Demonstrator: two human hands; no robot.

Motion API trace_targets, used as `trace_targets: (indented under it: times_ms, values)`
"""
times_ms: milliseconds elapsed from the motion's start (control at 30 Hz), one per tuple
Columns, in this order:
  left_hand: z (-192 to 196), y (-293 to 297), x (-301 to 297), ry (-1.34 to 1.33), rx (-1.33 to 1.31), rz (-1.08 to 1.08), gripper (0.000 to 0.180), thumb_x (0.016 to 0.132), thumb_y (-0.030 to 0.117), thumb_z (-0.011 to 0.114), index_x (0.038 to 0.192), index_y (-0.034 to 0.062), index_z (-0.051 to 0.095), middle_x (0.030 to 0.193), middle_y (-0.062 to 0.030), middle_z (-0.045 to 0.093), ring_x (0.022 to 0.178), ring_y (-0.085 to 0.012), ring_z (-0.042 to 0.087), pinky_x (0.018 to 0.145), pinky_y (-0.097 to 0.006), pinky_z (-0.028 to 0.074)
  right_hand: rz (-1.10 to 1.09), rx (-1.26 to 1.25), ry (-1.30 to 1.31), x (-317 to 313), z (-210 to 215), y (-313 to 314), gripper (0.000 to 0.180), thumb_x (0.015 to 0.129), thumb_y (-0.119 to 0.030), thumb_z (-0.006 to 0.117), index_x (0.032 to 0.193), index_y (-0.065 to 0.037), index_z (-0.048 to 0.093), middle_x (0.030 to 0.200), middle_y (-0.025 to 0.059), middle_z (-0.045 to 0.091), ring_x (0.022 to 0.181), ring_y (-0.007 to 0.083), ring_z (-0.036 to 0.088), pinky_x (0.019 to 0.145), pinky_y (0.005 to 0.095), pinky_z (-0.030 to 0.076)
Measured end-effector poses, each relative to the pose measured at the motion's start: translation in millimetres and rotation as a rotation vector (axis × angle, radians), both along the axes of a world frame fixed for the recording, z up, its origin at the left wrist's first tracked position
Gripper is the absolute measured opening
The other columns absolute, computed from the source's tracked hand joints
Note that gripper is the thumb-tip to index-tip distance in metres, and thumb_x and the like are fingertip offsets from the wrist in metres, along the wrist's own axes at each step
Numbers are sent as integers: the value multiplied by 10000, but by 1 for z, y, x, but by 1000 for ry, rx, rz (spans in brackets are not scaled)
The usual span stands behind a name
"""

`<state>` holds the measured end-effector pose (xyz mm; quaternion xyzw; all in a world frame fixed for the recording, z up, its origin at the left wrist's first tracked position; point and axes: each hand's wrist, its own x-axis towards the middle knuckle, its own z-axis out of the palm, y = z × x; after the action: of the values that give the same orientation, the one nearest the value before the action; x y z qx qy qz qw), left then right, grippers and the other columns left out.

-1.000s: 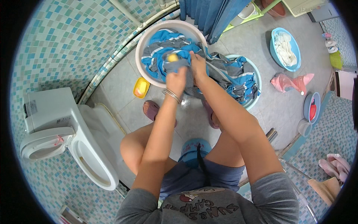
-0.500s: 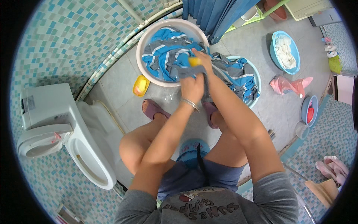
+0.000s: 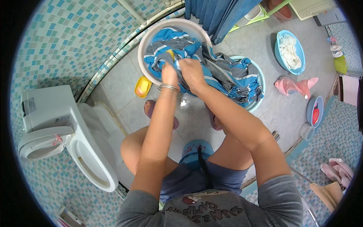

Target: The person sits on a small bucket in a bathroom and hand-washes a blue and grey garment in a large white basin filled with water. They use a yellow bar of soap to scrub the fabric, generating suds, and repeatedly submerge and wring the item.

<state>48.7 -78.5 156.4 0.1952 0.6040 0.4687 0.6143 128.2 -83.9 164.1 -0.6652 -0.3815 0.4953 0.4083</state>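
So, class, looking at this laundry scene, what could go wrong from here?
The striped fabric stretches between the pale pink basin and the light-blue basin, so its weight might drag it onto the floor. There's a glossy patch between the purple slippers; if that is water, a foot could skid. The yellow soap dish sits near the left slipper, so a step might tip it.

The left hand [image 3: 169,74] and right hand [image 3: 191,73] grip striped cloth [image 3: 181,43] at a pale basin's [image 3: 141,62] near rim. The cloth trails rightward into a tub [image 3: 262,81]. Soap [image 3: 145,87] sits in a yellow dish [image 3: 138,91] beside the basin. A toilet [image 3: 93,179] stands left; a blue curtain [image 3: 223,19] hangs beyond.
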Motion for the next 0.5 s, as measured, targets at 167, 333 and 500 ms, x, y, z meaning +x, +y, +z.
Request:
trace_targets:
  times_ms: [167,333,500]
  values:
    - [46,-19,58,10,-187,14,430,942,369,397,1196,37,497,1138,-61,568,1045,-193,538,895,-315,425,-97,-5,-63,41,-8,20,383,860,-300,539,697,40,609,705,220,618,644,364,585,641,425,434]
    - [-10,-11,11,-203,-167,63,319,930,315,406,1066,69,557,1017,-81,611,960,-214,585,830,-347,467,166,30,-295,10,16,-1,362,817,-288,470,713,20,630,776,244,622,749,433,591,706,473,458]
    - [19,-35,38,-183,76,-3,418,931,387,471,1213,81,496,1141,-44,555,1058,-159,515,904,-284,402,-49,166,-308,21,3,11,402,876,-338,463,763,-4,655,797,235,631,754,430,597,713,474,460]
